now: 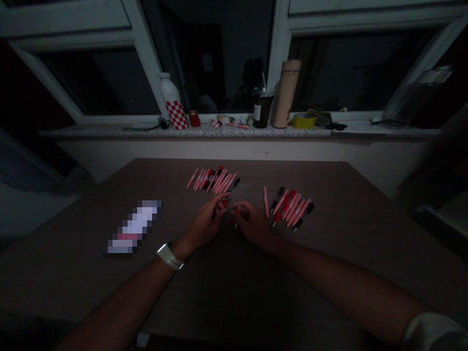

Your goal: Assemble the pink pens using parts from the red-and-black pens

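My left hand (pixel 205 220), with a pale watch on its wrist, is closed with its fingertips on a small red pen part (pixel 224 201). Close beside it, my right hand (pixel 253 222) pinches a thin red and silver pen piece (pixel 238 209). Fingers hide most of both pieces, and the dim light blurs them. Beyond my left hand lies a row of pink, red and black pens (pixel 219 180). To the right of my right hand sits a second group of similar pens (pixel 290 207), with one pink pen (pixel 265 201) slightly apart at its left.
A pixelated phone-like object (pixel 133 228) lies on the brown table (pixel 109 292) at left. On the windowsill (pixel 219 130) behind stand a checkered bottle (pixel 173 105), a small red jar (pixel 194 118), a dark drink cup (pixel 262 109), a beige tumbler (pixel 287 95) and a yellow tape roll (pixel 304 121).
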{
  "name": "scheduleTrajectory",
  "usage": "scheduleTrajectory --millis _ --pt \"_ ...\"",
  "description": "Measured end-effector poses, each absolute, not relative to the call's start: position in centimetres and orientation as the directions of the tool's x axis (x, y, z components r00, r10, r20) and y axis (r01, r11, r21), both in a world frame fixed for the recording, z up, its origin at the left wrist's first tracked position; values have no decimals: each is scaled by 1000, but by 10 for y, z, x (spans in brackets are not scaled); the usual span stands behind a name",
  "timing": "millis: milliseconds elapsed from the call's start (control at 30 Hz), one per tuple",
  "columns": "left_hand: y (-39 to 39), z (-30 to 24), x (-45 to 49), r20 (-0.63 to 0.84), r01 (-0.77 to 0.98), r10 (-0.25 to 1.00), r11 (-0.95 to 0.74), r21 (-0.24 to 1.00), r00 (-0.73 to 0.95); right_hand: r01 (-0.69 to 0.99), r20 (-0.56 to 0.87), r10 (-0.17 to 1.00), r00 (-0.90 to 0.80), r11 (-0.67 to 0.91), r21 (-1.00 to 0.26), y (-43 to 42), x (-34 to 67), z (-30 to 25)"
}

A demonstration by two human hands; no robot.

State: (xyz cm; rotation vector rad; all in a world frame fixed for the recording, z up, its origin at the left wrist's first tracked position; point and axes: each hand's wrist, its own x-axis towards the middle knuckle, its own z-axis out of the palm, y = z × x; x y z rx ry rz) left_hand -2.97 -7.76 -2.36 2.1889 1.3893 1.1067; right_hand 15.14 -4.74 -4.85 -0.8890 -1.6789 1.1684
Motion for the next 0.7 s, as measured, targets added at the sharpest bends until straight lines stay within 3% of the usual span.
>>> scheduleTrajectory --millis 700 --pt "-78 -24 -27 438 537 878 -469 701 196 59 263 896 -358 303 -951 -47 152 -49"
